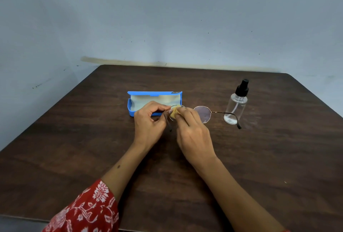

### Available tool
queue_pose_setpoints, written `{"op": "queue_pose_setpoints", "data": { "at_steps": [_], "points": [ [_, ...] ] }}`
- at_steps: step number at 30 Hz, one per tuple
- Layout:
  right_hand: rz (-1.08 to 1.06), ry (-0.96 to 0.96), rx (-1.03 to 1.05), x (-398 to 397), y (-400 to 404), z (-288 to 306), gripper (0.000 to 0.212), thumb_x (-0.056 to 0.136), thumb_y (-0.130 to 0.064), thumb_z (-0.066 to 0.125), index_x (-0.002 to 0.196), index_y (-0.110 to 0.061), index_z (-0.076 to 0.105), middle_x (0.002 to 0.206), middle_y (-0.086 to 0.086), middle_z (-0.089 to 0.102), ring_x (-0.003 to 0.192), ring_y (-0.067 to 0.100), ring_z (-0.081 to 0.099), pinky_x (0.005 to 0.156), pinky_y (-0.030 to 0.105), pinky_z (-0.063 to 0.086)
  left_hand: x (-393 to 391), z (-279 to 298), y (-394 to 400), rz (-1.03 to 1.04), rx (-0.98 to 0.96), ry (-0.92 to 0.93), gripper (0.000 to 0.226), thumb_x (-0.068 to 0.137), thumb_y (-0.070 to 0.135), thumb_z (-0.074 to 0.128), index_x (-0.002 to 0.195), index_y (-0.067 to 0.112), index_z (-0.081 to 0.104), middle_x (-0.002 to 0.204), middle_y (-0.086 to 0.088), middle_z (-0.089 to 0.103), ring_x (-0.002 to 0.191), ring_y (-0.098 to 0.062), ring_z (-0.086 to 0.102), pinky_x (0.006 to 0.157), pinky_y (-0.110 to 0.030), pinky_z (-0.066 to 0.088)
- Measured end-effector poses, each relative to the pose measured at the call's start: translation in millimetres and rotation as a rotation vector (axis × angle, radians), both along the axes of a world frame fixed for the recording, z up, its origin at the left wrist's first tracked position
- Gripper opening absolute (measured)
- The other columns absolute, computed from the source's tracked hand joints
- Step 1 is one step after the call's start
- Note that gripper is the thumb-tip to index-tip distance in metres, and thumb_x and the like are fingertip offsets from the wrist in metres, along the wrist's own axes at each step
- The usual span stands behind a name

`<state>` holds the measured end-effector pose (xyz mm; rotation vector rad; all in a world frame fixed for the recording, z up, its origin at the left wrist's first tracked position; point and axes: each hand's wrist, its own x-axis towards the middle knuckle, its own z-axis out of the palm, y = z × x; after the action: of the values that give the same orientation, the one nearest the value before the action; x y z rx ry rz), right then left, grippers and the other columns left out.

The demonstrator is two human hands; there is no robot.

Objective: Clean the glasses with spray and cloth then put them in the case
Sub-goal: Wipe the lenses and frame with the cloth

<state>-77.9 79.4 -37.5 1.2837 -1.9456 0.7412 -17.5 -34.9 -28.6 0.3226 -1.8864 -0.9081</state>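
Thin-framed round glasses (203, 114) are held above the dark wooden table (259, 157), both temples unfolded. My left hand (149, 120) pinches the frame at the left hinge. A small yellow cloth (175, 111) is pressed onto the left lens by the fingers of my right hand (193, 131). The right lens and right temple stick out freely to the right. Behind my hands lies the blue case (155, 94), open, with a pale lining. A clear spray bottle (236, 102) with a black nozzle stands upright at the right, behind the right temple.
The table's far edge meets a pale blue wall (167, 18). A red patterned sleeve (85, 211) covers my left forearm near the front edge.
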Motion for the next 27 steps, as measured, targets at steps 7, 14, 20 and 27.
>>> {"op": "queue_pose_setpoints", "data": {
  "at_steps": [7, 14, 20, 27],
  "points": [
    [-0.021, 0.004, -0.008, -1, -1, 0, 0.032, 0.081, 0.000, 0.045, 0.103, 0.004, 0.067, 0.105, 0.015, 0.066, 0.101, 0.027, 0.060, 0.084, 0.031, 0.051, 0, 0, 0, -0.003, 0.022, -0.001, 0.010, 0.076, 0.000, 0.072, 0.082, 0.007, 0.072, 0.078, 0.003, 0.068, 0.079, -0.009, 0.065, 0.065, -0.011, 0.050],
    [-0.048, 0.005, -0.020, -1, -3, 1, 0.030, 0.083, 0.001, 0.044, 0.102, 0.005, 0.067, 0.106, 0.017, 0.065, 0.101, 0.029, 0.061, 0.083, 0.032, 0.052, 0, 0, 0, -0.005, 0.029, 0.011, 0.008, 0.076, 0.001, 0.072, 0.081, 0.008, 0.072, 0.077, 0.003, 0.068, 0.078, -0.009, 0.065, 0.067, -0.013, 0.051],
    [-0.007, 0.001, 0.022, 5, -2, -3, 0.031, 0.078, 0.001, 0.045, 0.100, 0.004, 0.067, 0.098, 0.013, 0.066, 0.092, 0.029, 0.062, 0.081, 0.032, 0.051, 0, -1, -1, 0.002, 0.027, 0.002, 0.009, 0.076, -0.001, 0.072, 0.081, 0.007, 0.072, 0.078, 0.002, 0.068, 0.079, -0.009, 0.065, 0.067, -0.011, 0.049],
    [-0.065, 0.012, -0.014, -2, -4, 0, 0.030, 0.083, 0.002, 0.044, 0.104, 0.007, 0.065, 0.108, 0.017, 0.064, 0.103, 0.030, 0.060, 0.085, 0.030, 0.049, 0, -1, 1, -0.004, 0.057, 0.018, 0.010, 0.075, 0.000, 0.072, 0.079, 0.009, 0.072, 0.076, 0.006, 0.067, 0.076, -0.007, 0.065, 0.066, -0.016, 0.052]
  ]
}}
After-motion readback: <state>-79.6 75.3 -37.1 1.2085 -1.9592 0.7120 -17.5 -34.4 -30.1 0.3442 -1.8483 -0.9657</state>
